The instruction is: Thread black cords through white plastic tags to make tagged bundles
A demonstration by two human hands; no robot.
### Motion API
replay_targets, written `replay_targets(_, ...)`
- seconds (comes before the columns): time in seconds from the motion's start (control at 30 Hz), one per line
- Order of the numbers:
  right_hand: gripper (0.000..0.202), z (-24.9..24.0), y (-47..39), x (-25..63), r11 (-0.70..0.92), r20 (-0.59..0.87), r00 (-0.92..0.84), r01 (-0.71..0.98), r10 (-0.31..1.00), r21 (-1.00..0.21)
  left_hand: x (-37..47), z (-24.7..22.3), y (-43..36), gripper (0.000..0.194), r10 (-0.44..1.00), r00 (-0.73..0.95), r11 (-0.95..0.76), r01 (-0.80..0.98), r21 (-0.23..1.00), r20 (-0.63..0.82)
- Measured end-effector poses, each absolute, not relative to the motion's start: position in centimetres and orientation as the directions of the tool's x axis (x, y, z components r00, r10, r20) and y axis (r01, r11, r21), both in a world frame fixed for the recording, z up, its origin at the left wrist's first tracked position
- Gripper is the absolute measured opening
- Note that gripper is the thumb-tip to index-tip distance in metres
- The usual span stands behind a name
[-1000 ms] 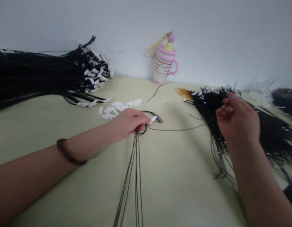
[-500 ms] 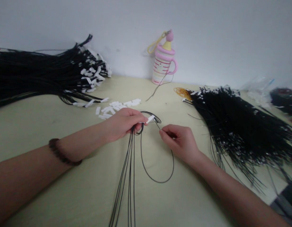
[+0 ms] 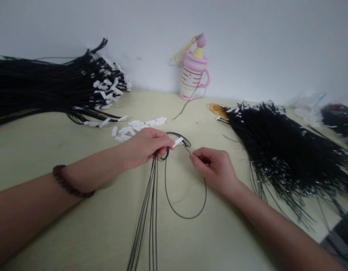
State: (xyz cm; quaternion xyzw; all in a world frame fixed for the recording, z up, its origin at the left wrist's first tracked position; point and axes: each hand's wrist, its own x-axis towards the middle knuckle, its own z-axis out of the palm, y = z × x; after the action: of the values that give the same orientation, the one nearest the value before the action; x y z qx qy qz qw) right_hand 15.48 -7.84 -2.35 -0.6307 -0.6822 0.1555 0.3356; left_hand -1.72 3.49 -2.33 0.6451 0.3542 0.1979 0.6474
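Observation:
My left hand [image 3: 149, 146] pinches several black cords [image 3: 152, 195] at the middle of the table, and a white tag [image 3: 178, 141] sticks out past its fingertips. The cords hang down toward the bottom edge, while their other ends curl beyond the fingers. To the right, my right hand [image 3: 213, 163] is closed on one thin black cord near the white tag. That cord droops in a wide loop [image 3: 186, 218] between the two hands. Just beyond my left hand lie several loose white tags [image 3: 131, 130].
A large bundle of black cords with white tags [image 3: 49, 82] lies at the left, another black bundle [image 3: 286, 146] at the right. A striped pink cup [image 3: 191, 77] stands by the wall. Orange bands [image 3: 216, 110] and a clear plastic bag [image 3: 307, 107] are at the back right.
The view has shifted slightly, so most things sit a little further left. Both hands keep their holds on the cords.

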Motion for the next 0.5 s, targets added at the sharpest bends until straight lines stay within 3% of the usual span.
replay_targets(0.5, 0.021, -2.42, -7.84, 15.63, 0.142, 0.26, 0.044, 0.745, 0.965, -0.652, -1.7, -2.31, 3.45, 0.015, 0.707, 0.674, 0.109, 0.196, 0.975, -0.214)
